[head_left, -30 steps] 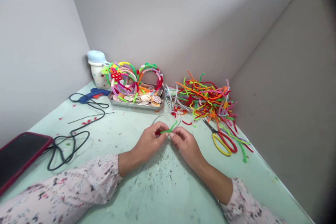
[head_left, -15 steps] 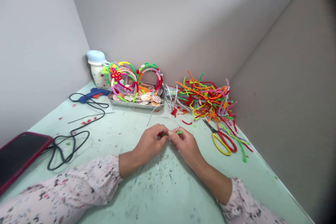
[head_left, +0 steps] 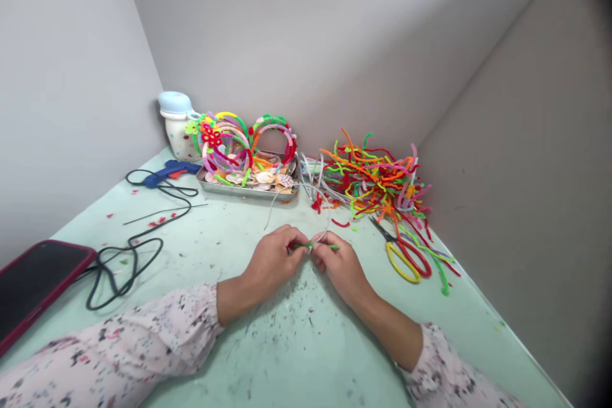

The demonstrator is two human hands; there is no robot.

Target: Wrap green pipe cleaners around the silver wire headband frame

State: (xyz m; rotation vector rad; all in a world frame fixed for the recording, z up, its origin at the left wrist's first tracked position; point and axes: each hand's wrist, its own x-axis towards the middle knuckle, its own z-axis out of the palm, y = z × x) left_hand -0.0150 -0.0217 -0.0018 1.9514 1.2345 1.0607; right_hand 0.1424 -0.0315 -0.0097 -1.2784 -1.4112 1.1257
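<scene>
Over the middle of the table, my left hand (head_left: 273,259) and my right hand (head_left: 343,269) meet with their fingertips pinched close together. Between them runs a short green pipe cleaner (head_left: 333,247), one end showing past my right fingers. A bit of red shows at my left fingers, partly hidden. From the pinch rises a thin grey headband (head_left: 329,209); it arches over, and its free end points down to the left. The pipe cleaner crosses the headband's near end at my fingertips, but whether it is wrapped round it I cannot tell.
A metal tray (head_left: 229,190) holds shells and finished colourful headbands. Right of it lie a heap of pipe cleaners (head_left: 377,172) and scissors (head_left: 404,255). On the left are a blue glue gun (head_left: 167,172), a black cable (head_left: 136,248), a phone (head_left: 43,280) and a lidded cup (head_left: 179,131).
The grey headband has tilted a little, its arch now higher and clearer. My right fingers have shifted slightly, and more of the green pipe cleaner shows between and beyond the fingertips.
</scene>
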